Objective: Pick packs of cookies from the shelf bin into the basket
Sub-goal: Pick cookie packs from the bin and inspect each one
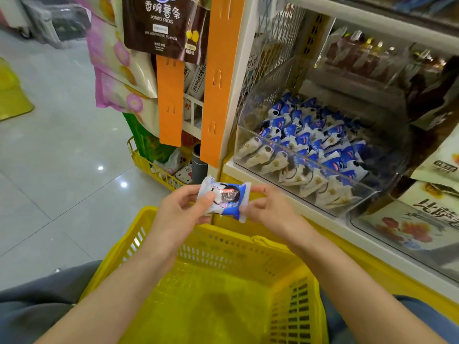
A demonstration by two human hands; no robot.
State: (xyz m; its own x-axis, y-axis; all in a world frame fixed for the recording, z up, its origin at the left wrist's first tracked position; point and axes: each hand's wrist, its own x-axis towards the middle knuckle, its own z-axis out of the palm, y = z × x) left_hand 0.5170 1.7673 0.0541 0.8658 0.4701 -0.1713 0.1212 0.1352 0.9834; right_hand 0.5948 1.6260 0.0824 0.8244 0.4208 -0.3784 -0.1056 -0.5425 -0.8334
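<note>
Centrally, a single pack of cookies (224, 199), wrapped in white and blue with a dark round cookie printed on it, is held up in the air above the far rim of the yellow basket (159, 234). It is gripped at both ends: the left hand (185, 209) is closed on its left edge, thumb pressed onto the front of the wrapper, and the right hand (269, 207) is pinching its right edge between thumb and fingertips. The pack is kept roughly level, tilted slightly down to the right. Below the hands, the basket is seen near the person, its slotted walls and blurred floor showing no packs inside as far as can be told.

To the right and farther off, a clear plastic shelf bin (305, 184) is set on a white shelf and is filled with many more packs of the same blue and white kind (310, 142). Beyond the pack, orange hanging strips (218, 78) are fixed to the shelf end, and a brown bag of potato sticks (164, 23) is hung at the top. A grey tiled floor (57, 150) is visible to the left.
</note>
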